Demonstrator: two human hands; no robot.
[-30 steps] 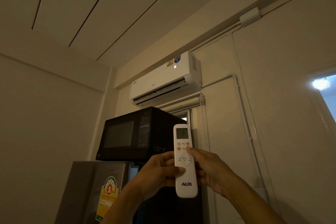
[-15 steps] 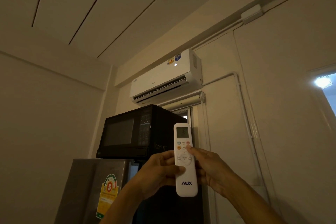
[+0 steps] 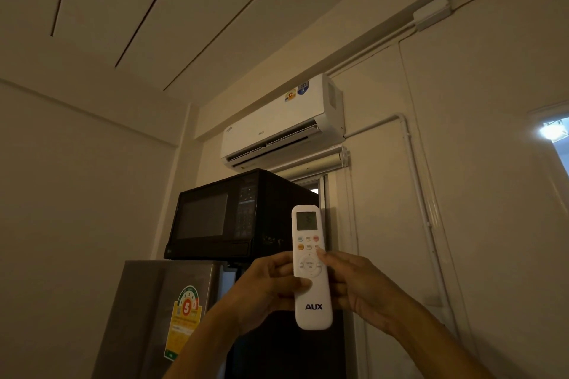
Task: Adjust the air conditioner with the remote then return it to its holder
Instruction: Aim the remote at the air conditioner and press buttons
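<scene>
A white remote (image 3: 311,268) marked AUX stands upright in front of me, its small screen at the top. My left hand (image 3: 264,289) grips its left side and back. My right hand (image 3: 357,286) holds its right side, with the thumb tip resting on the buttons just above the round pad. High on the wall hangs the white air conditioner (image 3: 277,126), its lower flap slightly open. No holder for the remote is in view.
A black microwave (image 3: 234,215) sits on a grey fridge (image 3: 166,311) with an energy sticker, just left of my hands. A rolled blind (image 3: 311,163) hangs under the air conditioner. White pipes (image 3: 415,181) run down the right wall. A bright window (image 3: 554,132) shows at far right.
The small lit mark on the air conditioner's front panel has gone out. The view has tilted up a little. Both hands keep their hold on the remote.
</scene>
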